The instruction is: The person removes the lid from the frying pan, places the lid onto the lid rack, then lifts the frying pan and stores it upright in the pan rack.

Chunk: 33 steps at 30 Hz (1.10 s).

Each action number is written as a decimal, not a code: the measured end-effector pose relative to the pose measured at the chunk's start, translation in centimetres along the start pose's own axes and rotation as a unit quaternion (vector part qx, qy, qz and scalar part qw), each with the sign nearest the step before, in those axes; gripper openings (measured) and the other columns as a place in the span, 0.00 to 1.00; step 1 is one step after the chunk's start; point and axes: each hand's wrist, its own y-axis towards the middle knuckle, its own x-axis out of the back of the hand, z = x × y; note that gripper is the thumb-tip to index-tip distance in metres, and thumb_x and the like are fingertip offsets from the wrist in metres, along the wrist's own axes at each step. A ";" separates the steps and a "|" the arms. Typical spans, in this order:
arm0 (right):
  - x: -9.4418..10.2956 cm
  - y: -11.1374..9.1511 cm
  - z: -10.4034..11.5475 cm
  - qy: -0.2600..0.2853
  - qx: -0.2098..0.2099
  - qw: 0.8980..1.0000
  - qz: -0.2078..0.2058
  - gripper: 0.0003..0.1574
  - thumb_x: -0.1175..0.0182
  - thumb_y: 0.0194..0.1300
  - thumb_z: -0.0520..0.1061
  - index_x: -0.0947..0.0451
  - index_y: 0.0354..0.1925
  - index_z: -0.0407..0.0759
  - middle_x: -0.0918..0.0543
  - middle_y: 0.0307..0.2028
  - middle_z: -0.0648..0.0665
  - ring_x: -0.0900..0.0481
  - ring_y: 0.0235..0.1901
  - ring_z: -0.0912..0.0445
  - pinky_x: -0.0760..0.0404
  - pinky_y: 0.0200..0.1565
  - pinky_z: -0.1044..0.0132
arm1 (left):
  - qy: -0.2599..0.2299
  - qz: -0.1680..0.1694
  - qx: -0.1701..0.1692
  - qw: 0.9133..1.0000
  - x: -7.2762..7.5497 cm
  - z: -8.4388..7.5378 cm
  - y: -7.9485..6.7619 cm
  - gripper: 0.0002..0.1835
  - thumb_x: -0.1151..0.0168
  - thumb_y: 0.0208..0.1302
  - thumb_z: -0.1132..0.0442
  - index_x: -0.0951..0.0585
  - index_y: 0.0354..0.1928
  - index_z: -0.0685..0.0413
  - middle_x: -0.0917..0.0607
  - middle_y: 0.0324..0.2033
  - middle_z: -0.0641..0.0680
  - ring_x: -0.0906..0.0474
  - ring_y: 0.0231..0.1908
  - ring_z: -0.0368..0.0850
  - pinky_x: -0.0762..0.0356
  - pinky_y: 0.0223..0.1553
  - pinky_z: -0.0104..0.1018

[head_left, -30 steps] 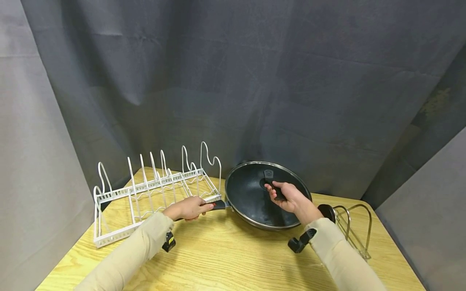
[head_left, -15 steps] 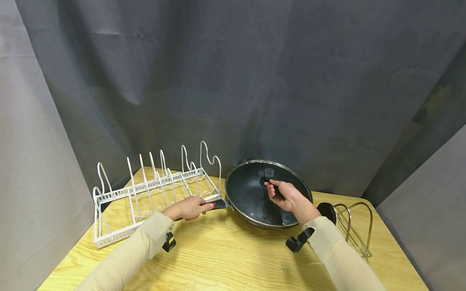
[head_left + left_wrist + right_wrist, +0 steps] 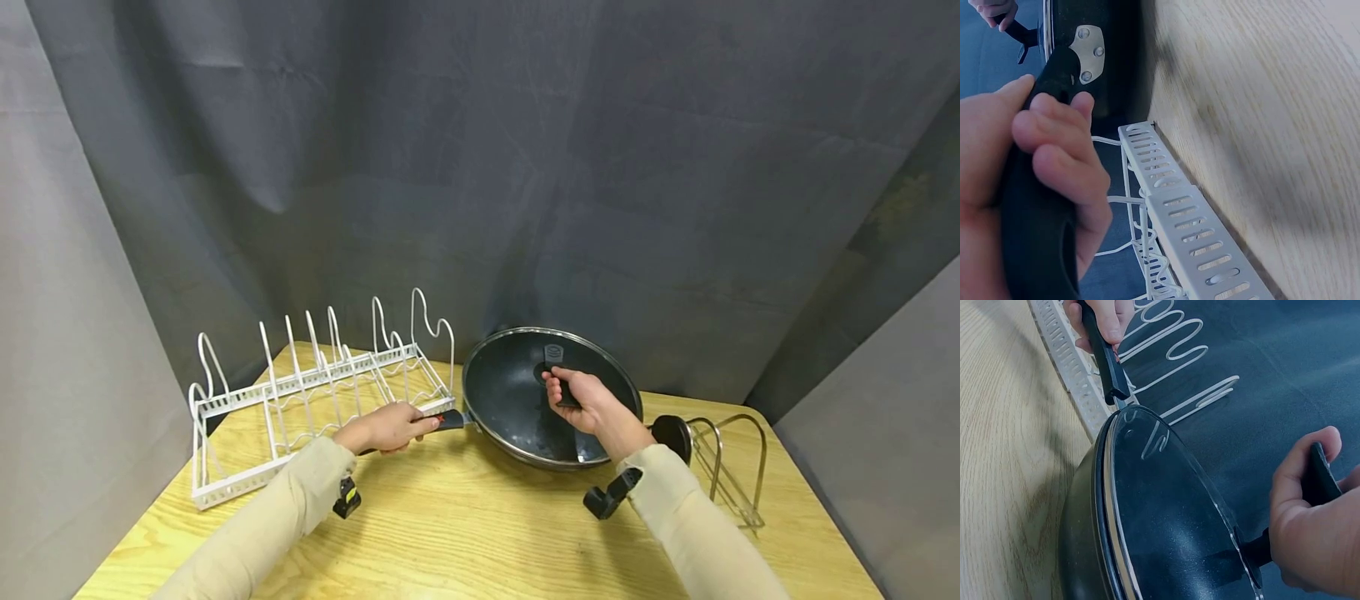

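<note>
A dark wok [image 3: 517, 457] stands on the wooden table, covered by a see-through glass lid [image 3: 502, 400] with a metal rim. My left hand [image 3: 392, 427] grips the wok's long black handle [image 3: 1035, 231], fingers wrapped round it in the left wrist view. On the lid, my right hand [image 3: 587, 402] holds the black upright lid handle [image 3: 1319, 478], thumb and fingers curled about it. The handle's flat top end shows just beyond the fingers in the head view. In the right wrist view the lid's edge lies close along the wok's rim.
To the left, a white wire pan rack [image 3: 300, 387] with upright loops stands right beside the wok and its handle. A metal wire rack [image 3: 738, 475] sits at the right, near a black rounded piece [image 3: 672, 437]. A dark curtain [image 3: 480, 167] hangs behind the table.
My right hand and wrist have shifted slightly to the left and up on the lid handle. The left hand keeps its hold on the wok's handle.
</note>
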 end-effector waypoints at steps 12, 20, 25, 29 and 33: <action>-0.4 0.1 0.1 -0.009 0.007 1.000 -0.003 0.12 0.61 0.76 0.42 0.36 0.38 0.35 0.32 0.18 0.50 0.35 0.13 0.64 0.35 0.17 0.76 | -0.012 -0.006 0.006 1.000 0.0 -0.3 -0.3 0.24 0.54 0.73 0.48 0.23 0.27 0.60 0.37 0.05 0.44 0.43 0.06 0.38 0.43 0.13 0.31; 0.0 -0.1 0.1 0.002 0.010 1.000 0.012 0.14 0.62 0.77 0.43 0.35 0.38 0.34 0.32 0.19 0.50 0.35 0.14 0.64 0.35 0.18 0.76 | -0.010 -0.006 0.013 1.000 0.0 -0.4 -0.1 0.26 0.54 0.72 0.46 0.21 0.31 0.63 0.35 0.07 0.45 0.41 0.07 0.38 0.43 0.12 0.30; 0.1 -0.2 0.4 0.001 0.017 1.000 0.021 0.14 0.62 0.77 0.43 0.36 0.39 0.34 0.32 0.19 0.50 0.35 0.15 0.64 0.35 0.19 0.76 | -0.009 -0.011 0.016 1.000 0.1 -0.7 -0.2 0.26 0.54 0.72 0.46 0.21 0.31 0.62 0.34 0.07 0.46 0.41 0.07 0.38 0.42 0.12 0.30; 0.1 -0.4 0.5 -0.017 0.021 0.999 0.018 0.12 0.62 0.77 0.43 0.37 0.41 0.34 0.31 0.20 0.50 0.35 0.15 0.64 0.35 0.19 0.76 | 0.001 -0.010 0.016 1.000 0.0 -0.7 -0.3 0.26 0.54 0.73 0.46 0.21 0.30 0.61 0.34 0.07 0.46 0.40 0.07 0.38 0.41 0.13 0.30; -0.2 -0.9 0.7 -0.039 0.033 0.998 0.021 0.14 0.62 0.77 0.43 0.35 0.40 0.34 0.31 0.20 0.50 0.35 0.15 0.64 0.35 0.19 0.76 | -0.004 -0.005 0.020 1.000 0.1 -0.7 -0.4 0.26 0.54 0.72 0.46 0.21 0.31 0.62 0.33 0.07 0.46 0.40 0.07 0.38 0.42 0.12 0.30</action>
